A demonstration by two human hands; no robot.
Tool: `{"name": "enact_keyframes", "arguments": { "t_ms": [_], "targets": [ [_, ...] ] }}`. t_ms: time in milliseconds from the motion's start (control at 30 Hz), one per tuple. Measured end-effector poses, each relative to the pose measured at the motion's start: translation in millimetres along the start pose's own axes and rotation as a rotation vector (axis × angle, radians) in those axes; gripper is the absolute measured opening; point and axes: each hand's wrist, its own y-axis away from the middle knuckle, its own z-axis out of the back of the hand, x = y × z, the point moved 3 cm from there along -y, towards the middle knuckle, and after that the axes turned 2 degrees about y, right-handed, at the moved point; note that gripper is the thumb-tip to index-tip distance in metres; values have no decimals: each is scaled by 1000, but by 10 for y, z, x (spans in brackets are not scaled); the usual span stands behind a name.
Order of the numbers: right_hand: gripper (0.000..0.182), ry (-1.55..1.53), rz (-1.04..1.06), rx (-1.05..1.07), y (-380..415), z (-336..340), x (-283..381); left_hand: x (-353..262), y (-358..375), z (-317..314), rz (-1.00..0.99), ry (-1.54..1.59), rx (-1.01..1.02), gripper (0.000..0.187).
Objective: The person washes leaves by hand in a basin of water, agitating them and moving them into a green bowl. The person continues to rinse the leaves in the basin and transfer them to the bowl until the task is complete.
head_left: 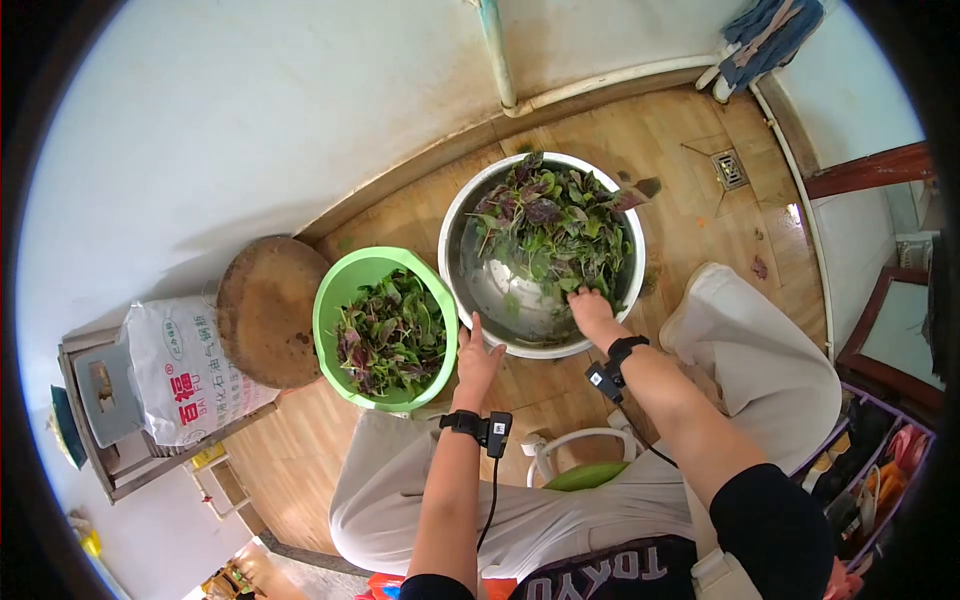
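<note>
A metal basin (490, 330) stands on the floor in front of me, holding water and a heap of green and purple leafy greens (560, 225). My right hand (594, 312) is inside its near right edge, with fingers curled together on some leaves; the fingertips are partly hidden. To the left is a light green plastic basket (335, 285) with more leafy greens (392, 335) in it. My left hand (478, 362) is between the two containers, against the basin's near left rim, its fingers stretched and thumb apart, with nothing in it.
A round wooden board (270, 312) leans at the left beside a white printed bag (185, 375). A floor drain (730, 170) is at the upper right. A pipe (495, 55) runs down the wall behind. A crate of items (880, 470) stands at my right.
</note>
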Motion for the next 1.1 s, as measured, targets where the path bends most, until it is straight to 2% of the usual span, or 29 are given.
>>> {"name": "enact_keyframes", "arguments": {
  "t_ms": [67,133,300,333,400,433,500,533,600,633,667,700,733,800,833,900,933,1000,1033,1100],
  "targets": [
    [24,-8,44,7,56,-24,236,28,-39,-4,-100,84,-5,89],
    [27,-168,77,81,21,-119,429,-5,-58,31,-85,73,18,90],
    [37,-559,350,65,-6,-167,713,21,-91,10,-82,89,46,93],
    [37,-560,349,67,19,-142,707,24,-91,4,-77,89,44,93],
    [40,-407,323,-88,156,147,681,26,-91,1,-71,93,43,93],
    [44,-340,284,-98,195,327,621,28,-88,5,-72,101,34,93],
    [34,-640,253,-415,162,462,303,28,-90,16,-74,115,25,92],
    [28,-642,123,-610,208,569,110,34,-93,23,-71,157,36,91],
    [21,-839,-180,-867,342,665,-342,55,-98,15,-63,203,49,90],
    [18,-911,-236,-1024,334,568,-629,63,-113,8,-68,194,55,91],
    [15,-969,-357,-1051,306,374,-961,71,-121,-1,-72,184,61,91],
    [15,-1192,-539,-941,251,114,-1259,78,-127,-5,-69,195,60,90],
    [15,-1192,-540,-939,183,-192,-1537,74,-127,-4,-67,194,61,90],
    [18,-903,-556,-564,-51,-841,-1946,72,-131,-4,-41,199,90,90],
    [18,-909,-554,-560,-89,-1031,-2038,62,-130,1,-37,193,89,90],
    [17,-118,-187,-551,-63,-982,-1799,57,-109,17,-60,235,95,90],
    [17,-125,-186,-546,-42,-987,-1768,61,-108,27,-54,229,96,90],
    [21,-232,-345,-236,213,-291,-1368,49,-126,23,-29,250,128,91],
    [21,-234,-349,-238,201,-231,-1371,36,-137,28,-33,248,130,91],
    [23,-698,-570,-299,175,-149,-1445,36,-144,40,-10,255,165,91]
  ]
}}
